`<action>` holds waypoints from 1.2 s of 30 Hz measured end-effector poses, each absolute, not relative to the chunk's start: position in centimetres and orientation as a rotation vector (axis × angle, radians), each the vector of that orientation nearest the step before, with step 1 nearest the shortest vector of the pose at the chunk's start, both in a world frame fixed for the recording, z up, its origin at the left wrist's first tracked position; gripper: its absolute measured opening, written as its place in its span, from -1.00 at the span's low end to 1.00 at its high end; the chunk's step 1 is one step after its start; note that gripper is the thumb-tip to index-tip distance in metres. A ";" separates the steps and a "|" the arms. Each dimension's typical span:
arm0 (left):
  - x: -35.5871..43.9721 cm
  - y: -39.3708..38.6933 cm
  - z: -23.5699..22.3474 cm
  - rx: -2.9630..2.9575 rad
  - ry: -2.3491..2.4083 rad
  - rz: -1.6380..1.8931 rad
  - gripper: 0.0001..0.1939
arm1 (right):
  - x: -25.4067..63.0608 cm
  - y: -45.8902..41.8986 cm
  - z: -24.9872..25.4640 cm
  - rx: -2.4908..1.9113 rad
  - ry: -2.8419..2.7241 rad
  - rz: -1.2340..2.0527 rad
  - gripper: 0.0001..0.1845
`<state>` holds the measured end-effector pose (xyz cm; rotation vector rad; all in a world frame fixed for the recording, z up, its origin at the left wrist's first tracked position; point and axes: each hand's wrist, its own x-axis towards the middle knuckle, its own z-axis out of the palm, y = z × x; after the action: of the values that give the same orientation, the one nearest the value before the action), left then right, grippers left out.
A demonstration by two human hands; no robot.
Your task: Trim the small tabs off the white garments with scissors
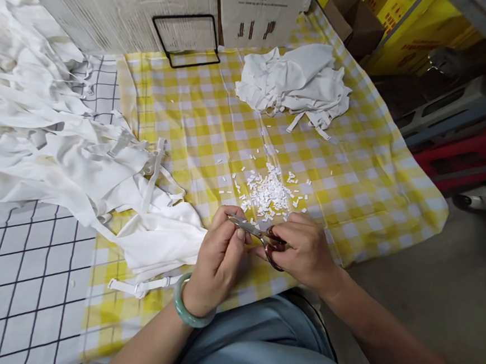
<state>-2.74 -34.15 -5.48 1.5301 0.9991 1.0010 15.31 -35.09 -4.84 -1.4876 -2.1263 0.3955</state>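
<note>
My right hand (305, 248) grips a pair of scissors (270, 246) by its brown handles, the blades pointing left. The blade tips reach the fingers of my left hand (223, 253), which is closed on the edge of a white garment (165, 235). That garment stretches left from my fingers, and a strap with a slider lies below it. The exact bit between blades and fingertips is hidden. Just beyond both hands lies a heap of small white snippets (269, 192), with loose ones scattered around it.
A big pile of white garments (57, 128) covers the left side. A smaller white bundle (295, 79) sits at the back right. Behind stand a cardboard box (125, 16) and a black wire frame (193, 66). The yellow checked cloth (377, 187) ends at the right edge.
</note>
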 end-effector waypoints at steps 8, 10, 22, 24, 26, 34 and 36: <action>-3.3 -33.8 -4.9 1.368 1.012 0.963 -0.68 | 15.8 -34.4 -5.4 -1.508 -1.550 1.078 -0.51; -4.0 -33.6 -3.6 1.359 0.983 0.980 -0.67 | 15.1 -33.6 -5.0 -1.305 -1.466 1.279 -0.48; -8.5 -34.7 -2.7 1.235 1.096 1.188 -0.68 | 9.3 -31.6 -2.5 -1.101 -2.160 0.820 -0.57; -8.1 -35.0 -3.3 1.238 1.069 1.195 -0.67 | 9.8 -32.1 -2.7 -1.146 -2.202 0.780 -0.55; -7.6 -35.0 -3.6 1.239 1.048 1.172 -0.67 | 10.3 -32.5 -2.8 -1.216 -2.216 0.771 -0.52; -6.3 -35.3 -4.4 1.324 1.022 1.073 -0.68 | 11.5 -32.7 -2.6 -1.339 -2.299 0.765 -0.48; -6.2 -35.2 -4.5 1.350 1.036 1.059 -0.67 | 11.6 -32.7 -2.7 -1.336 -2.298 0.763 -0.47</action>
<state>-6.17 -35.22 -4.46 1.3503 1.0355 1.0586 11.64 -32.68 -2.66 -1.3362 -2.2975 0.7626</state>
